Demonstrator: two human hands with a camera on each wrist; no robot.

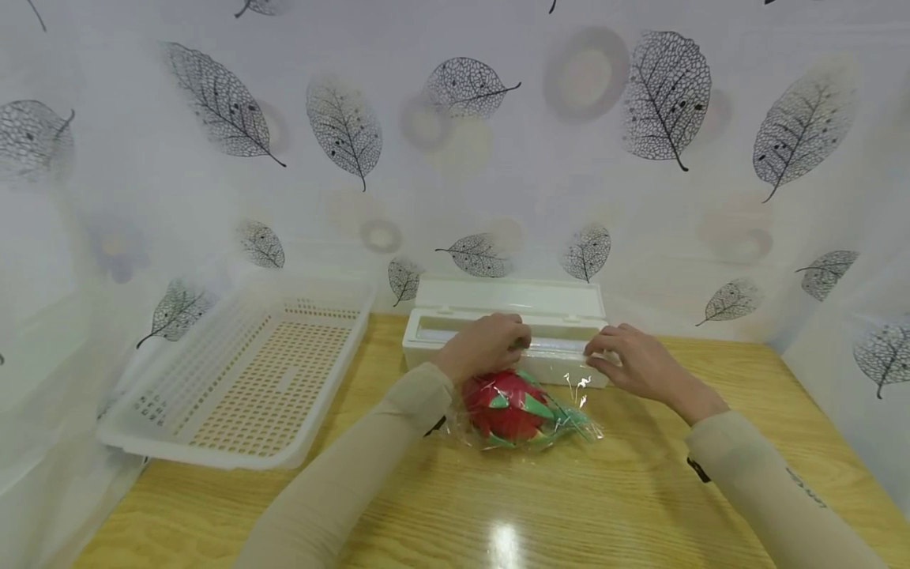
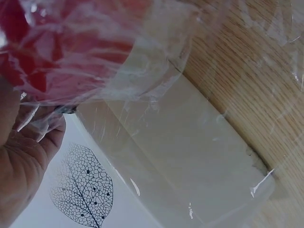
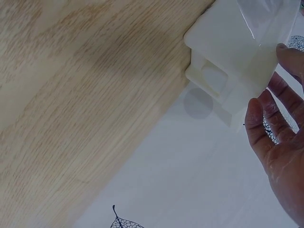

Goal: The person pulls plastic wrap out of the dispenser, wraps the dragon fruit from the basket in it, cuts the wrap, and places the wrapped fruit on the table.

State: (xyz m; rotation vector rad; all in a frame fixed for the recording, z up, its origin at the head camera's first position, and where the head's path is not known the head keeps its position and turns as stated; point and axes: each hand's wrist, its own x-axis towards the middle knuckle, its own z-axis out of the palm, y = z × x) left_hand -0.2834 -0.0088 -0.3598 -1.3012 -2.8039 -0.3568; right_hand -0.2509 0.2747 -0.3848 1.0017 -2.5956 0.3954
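Note:
A red dragon fruit (image 1: pixel 506 411) with green scales sits on the table, loosely covered in clear cling film (image 1: pixel 579 427). Just behind it stands a long white cling film dispenser (image 1: pixel 569 370), its lid (image 1: pixel 508 297) raised and a roll (image 1: pixel 558 345) inside. My left hand (image 1: pixel 483 344), fingers curled, grips film at the front edge of the dispenser, above the fruit. At the dispenser's right end my right hand (image 1: pixel 636 363) pinches the film between thumb and fingers. In the left wrist view, the film-covered fruit (image 2: pixel 71 47) partly hides the left fingers.
To the left, a white perforated plastic basket (image 1: pixel 313 442) stands on the wooden table (image 1: pixel 441 514). A pale leaf-patterned curtain (image 1: pixel 498 174) hangs right behind the dispenser and along both sides of the table.

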